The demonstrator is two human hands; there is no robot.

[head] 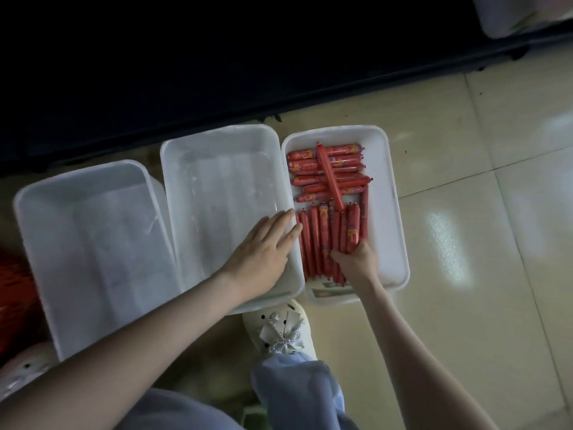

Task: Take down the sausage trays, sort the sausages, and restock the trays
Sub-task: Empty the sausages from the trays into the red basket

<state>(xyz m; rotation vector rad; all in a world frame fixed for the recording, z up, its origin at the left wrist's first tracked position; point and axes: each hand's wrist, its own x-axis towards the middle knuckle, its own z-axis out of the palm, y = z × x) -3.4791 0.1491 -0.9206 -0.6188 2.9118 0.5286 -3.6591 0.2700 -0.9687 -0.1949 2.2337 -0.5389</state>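
Three white plastic trays stand side by side on the tiled floor. The right tray [393,231] holds several red sausages [322,240]: a row lying crosswise at the far end, a row lying lengthwise near me, and one loose sausage [330,178] slanted on top. My right hand [356,259] grips a bunch of the near sausages, fingers curled into them. My left hand [263,246] lies flat with straight fingers over the right edge of the middle tray [217,181], fingertips touching the leftmost sausages. The left tray [93,243] and the middle tray hold nothing.
A dark shelf base [217,72] runs along the far side of the trays. My white shoe [285,330] stands just in front of the middle tray. A red object [15,290] sits at the left edge. Open floor tiles [480,212] lie to the right.
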